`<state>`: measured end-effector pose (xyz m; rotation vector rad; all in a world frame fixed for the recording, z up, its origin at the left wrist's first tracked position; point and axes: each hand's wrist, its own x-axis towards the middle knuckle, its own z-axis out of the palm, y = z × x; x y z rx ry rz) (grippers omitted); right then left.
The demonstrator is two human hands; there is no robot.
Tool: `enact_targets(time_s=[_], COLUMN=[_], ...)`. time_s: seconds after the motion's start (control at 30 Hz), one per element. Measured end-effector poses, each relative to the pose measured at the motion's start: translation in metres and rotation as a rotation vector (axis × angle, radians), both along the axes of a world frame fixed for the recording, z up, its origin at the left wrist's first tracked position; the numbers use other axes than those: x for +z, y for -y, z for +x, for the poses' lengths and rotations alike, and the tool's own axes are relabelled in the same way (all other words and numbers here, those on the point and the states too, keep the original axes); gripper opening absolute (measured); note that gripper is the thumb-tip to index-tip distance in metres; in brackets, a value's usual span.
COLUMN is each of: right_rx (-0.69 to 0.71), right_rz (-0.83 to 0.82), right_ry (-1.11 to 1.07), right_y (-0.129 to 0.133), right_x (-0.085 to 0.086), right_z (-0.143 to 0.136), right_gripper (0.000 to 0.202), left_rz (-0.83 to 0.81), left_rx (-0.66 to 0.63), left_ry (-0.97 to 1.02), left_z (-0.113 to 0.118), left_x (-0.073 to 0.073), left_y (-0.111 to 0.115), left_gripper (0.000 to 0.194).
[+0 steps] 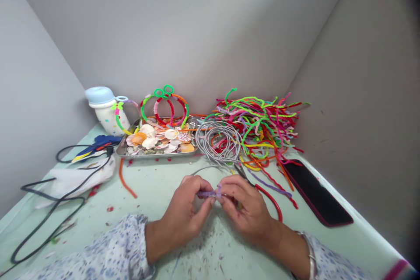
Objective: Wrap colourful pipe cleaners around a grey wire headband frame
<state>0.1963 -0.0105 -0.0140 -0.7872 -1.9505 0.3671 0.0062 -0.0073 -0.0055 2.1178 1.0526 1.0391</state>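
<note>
Close together at the front middle of the table, both hands pinch a short purple pipe cleaner (206,194). My left hand (187,208) is closed on its left part, thumb below and fingers above. My right hand (245,210) is closed at its right end, where a small purple bend or loop shows between the fingertips. Part of the pipe cleaner is hidden by the fingers. Just behind my right hand lie red-handled scissors (271,197), partly covered by it. A coil of grey wire (219,143) rests behind the hands, a loose end trailing toward them.
A metal tray (157,155) of seashells stands at the back, with pipe-cleaner rings (164,107) propped on it. Right of it is a heap of colourful pipe cleaners (259,122), then a black phone (316,192). At left are a bottle (108,113), black cable (49,214) and plastic bag (77,179).
</note>
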Motion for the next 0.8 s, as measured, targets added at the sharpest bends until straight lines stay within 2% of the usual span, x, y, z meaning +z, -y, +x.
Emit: enact_targets(time_s=[0.23,0.57,0.8], right_rx=[0.023,0.011,-0.036], right_rz=[-0.045,-0.131,-0.189], right_ry=[-0.024,-0.011,-0.006], right_y=[-0.0003,0.0031,0.0007], right_x=[0.0013,0.002,0.0032], right_z=[-0.004,-0.0031,-0.0031], right_gripper=[0.022,0.025,0.011], left_rz=[0.087,0.086,0.075], left_rx=[0.029,0.055,0.049], left_ry=[0.0,0.025,0.028], left_z=[0.0002,-0.0007,-0.0004], left_x=[-0.0017,-0.0049,-0.0011], left_y=[-0.001,-0.003,-0.0008], left_gripper=[0.004,0.005,0.006])
